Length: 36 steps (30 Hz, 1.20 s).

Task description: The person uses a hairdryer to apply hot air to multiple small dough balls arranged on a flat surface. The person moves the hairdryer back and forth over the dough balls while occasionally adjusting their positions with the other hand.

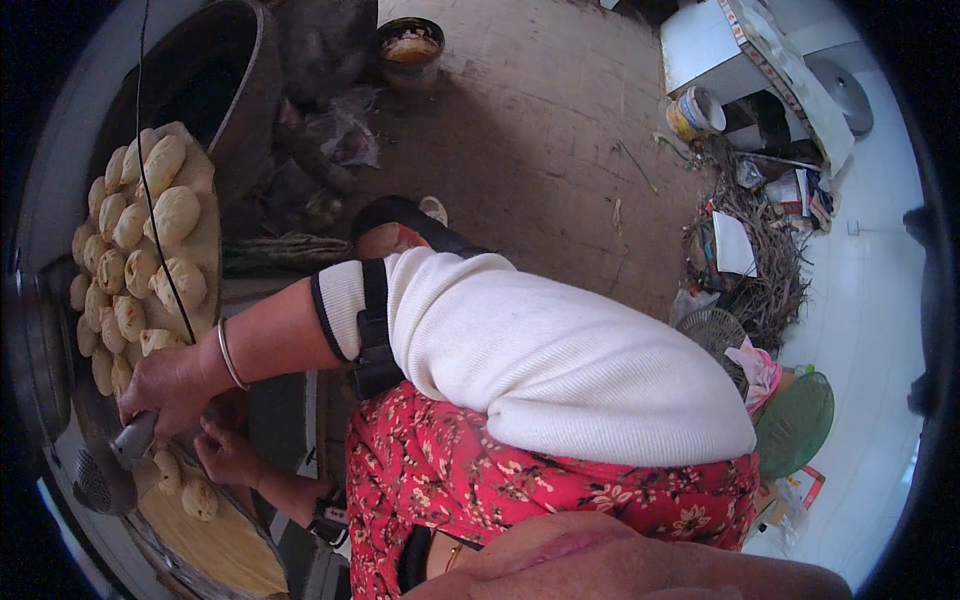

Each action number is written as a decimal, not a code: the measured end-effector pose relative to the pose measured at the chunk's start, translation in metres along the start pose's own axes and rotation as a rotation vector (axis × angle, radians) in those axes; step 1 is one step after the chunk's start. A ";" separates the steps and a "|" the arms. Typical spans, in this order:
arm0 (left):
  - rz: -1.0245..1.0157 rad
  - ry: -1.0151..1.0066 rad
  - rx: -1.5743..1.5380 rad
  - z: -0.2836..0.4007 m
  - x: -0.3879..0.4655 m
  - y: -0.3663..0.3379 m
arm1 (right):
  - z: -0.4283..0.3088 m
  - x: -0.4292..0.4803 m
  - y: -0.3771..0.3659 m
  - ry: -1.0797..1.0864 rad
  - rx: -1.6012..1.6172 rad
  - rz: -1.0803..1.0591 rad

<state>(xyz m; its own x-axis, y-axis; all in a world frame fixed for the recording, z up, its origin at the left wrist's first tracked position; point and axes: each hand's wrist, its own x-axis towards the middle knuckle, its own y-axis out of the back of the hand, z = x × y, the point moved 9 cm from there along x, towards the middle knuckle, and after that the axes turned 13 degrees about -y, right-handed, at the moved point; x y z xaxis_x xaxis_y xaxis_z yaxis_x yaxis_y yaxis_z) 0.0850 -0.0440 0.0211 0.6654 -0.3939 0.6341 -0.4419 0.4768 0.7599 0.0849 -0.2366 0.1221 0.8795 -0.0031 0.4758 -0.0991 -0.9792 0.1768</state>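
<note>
My right hand (169,390), with a bangle at the wrist, is closed around a grey handle (135,439). A dark perforated part (94,480) shows beyond the handle, but how they join is unclear. Pale filled dough buns (178,215) lie in rows on a wooden board (204,176) beside that hand. Closer to me, my left hand (225,454) has its fingers curled near the edge of a second board (217,540). Whether those fingers hold anything cannot be made out. A few more buns (199,500) rest on this second board.
A thin dark cord (154,217) hangs across the buns. Behind the first board stands a large dark vat (259,82). Green stalks (285,253) lie beside it. On the floor are a bowl (411,41), a bucket (696,112) and a heap of twigs (765,277).
</note>
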 end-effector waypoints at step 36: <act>0.073 -0.002 0.016 0.021 0.016 0.028 | -0.033 -0.011 0.001 -0.011 -0.028 -0.110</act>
<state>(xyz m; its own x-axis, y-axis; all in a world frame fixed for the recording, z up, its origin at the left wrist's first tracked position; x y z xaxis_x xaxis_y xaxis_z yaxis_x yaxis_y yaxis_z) 0.0704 -0.0529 0.0556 0.6300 -0.3603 0.6879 -0.4987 0.4913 0.7141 0.0596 -0.2305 0.1449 0.8907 0.1016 0.4431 -0.0147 -0.9678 0.2513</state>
